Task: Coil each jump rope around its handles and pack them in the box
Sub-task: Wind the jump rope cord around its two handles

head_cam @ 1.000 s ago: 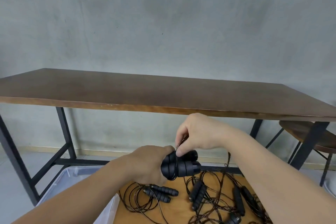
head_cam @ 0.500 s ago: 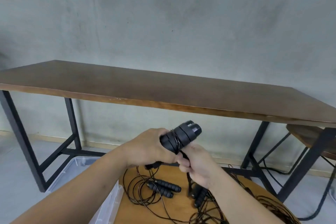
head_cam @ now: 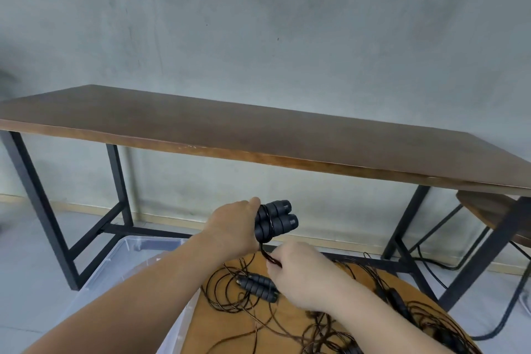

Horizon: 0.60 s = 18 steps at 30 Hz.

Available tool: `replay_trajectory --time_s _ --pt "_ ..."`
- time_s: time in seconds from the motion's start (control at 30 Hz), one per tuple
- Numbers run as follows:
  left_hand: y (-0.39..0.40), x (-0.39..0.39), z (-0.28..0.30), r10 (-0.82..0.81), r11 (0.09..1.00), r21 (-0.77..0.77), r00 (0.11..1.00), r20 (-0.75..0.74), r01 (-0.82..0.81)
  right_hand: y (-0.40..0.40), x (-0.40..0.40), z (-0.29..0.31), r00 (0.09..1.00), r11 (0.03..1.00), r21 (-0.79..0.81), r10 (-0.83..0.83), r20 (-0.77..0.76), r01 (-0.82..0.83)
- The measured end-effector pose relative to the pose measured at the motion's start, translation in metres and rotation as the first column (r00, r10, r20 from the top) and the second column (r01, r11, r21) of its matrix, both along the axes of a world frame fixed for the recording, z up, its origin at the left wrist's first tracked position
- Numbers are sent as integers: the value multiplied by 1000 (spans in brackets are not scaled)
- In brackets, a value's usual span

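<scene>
The clear box (head_cam: 126,264) sits on the floor at the left. The left hand (head_cam: 234,228) grips two black handles (head_cam: 275,220) side by side; they now point more level than a moment ago. Below them, the right hand (head_cam: 298,273) has dropped lower and pinches the rope (head_cam: 268,256), pulling it tight. More ropes (head_cam: 330,327) lie on the round table (head_cam: 218,322).

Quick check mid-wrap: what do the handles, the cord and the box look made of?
Handles: matte black, ribbed, probably foam or rubber grips. Cord, pinched by the right hand: thin, dark brown, slightly glossy, perhaps coated wire or PVC. Box: translucent clear plastic, since the floor shows through its wall.
</scene>
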<state>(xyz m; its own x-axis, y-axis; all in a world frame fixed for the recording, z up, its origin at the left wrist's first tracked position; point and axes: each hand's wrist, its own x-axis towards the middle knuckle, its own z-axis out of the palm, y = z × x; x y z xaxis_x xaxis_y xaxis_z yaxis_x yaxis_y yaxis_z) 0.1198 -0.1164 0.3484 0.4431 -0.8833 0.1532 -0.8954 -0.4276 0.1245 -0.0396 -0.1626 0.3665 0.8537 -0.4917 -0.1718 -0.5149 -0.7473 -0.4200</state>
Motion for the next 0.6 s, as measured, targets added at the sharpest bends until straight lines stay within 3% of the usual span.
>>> replay_trajectory --time_s 0.13,0.33,0.5,0.6 --pt "8 1 -11 -82 996 42 987 139 77 -15 2 37 999 989 -144 19 39 -13" --pt "12 -13 -6 -202 979 10 968 151 203 -51 18 67 993 994 -68 91 80 -86" --pt "21 -24 6 -230 972 52 973 -15 230 -64 31 68 979 982 -10 189 72 -189" --pt "25 -26 11 -263 962 27 946 -187 273 -75 31 62 980 972 159 152 131 -172"
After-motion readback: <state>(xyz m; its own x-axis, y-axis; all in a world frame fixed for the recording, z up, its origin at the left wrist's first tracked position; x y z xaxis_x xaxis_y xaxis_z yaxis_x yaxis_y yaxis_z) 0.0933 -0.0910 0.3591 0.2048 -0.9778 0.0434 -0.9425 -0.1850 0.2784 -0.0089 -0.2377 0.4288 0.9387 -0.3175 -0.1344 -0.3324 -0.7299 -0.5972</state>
